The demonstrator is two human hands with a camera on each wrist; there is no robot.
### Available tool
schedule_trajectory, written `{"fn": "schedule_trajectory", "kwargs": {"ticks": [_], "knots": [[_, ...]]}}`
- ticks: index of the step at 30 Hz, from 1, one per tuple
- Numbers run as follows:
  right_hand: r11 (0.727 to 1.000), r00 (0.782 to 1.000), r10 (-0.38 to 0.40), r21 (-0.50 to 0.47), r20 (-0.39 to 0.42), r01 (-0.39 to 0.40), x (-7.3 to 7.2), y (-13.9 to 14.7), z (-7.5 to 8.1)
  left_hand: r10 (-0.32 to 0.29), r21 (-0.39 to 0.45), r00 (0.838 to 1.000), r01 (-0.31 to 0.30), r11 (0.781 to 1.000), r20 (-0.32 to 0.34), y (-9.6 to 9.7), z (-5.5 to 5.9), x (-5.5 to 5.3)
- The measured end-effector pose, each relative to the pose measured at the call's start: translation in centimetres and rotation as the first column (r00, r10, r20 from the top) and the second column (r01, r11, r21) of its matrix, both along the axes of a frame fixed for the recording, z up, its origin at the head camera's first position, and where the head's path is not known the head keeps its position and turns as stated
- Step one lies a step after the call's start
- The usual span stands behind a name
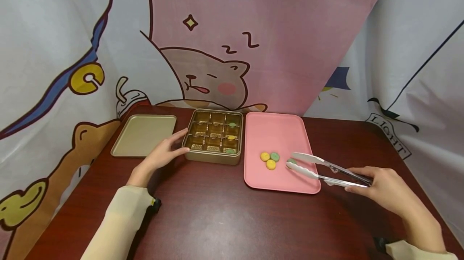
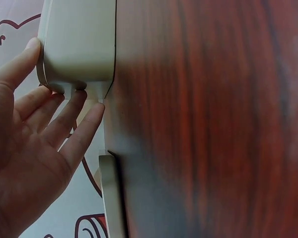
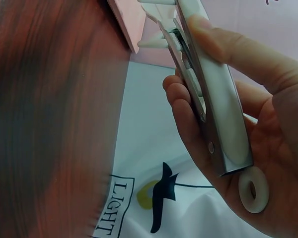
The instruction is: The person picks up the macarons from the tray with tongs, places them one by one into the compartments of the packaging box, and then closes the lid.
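Note:
My left hand [image 1: 163, 153] rests its fingertips against the left side of a gold tin box [image 1: 214, 157], the thumb near its front corner. A divider splits the box into several compartments; its right column holds a green piece [image 1: 232, 124], a yellow piece and another green one. With my right hand [image 1: 388, 189] I grip metal tongs [image 3: 223, 109] by the handle. Over the pink tray [image 1: 282, 131], the spread tong tips stand on either side of a green button-like piece [image 1: 291, 161], partly hidden. Two yellow pieces [image 1: 271, 165] and a green one [image 1: 274, 157] lie beside it.
A flat gold lid [image 1: 143, 137] lies left of the box on the dark red wooden table [image 1: 217, 203]. Behind and at the sides hangs a printed cloth [image 1: 282, 50] with cartoon animals. A white ring [image 3: 254, 190] sits at the tongs' handle end.

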State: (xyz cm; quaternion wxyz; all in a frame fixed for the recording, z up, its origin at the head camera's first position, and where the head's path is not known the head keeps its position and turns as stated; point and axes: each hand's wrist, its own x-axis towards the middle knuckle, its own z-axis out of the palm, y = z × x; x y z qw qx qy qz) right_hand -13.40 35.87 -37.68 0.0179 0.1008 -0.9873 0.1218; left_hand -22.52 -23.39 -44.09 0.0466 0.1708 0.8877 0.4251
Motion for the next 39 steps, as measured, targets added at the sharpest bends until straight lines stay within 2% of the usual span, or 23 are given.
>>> {"fn": "schedule_trajectory", "kwargs": {"ticks": [6,16,39], "knots": [[1.0,0.999,-0.005,0.0,0.033,0.005,0.3,0.2,-0.5,0.0,-0.004,1.0,0.0,1.0,0.001,0.0,0.1,0.0],[1.0,0.999,-0.011,0.014,0.042,0.01,0.3,0.3,-1.0,-0.004,-0.005,1.0,0.004,1.0,-0.001,0.1,0.2,0.0],[1.0,0.996,0.007,0.003,-0.093,-0.007,0.1,0.3,-1.6,0.006,-0.009,1.0,-0.006,1.0,-0.002,0.1,0.2,0.1]]}}
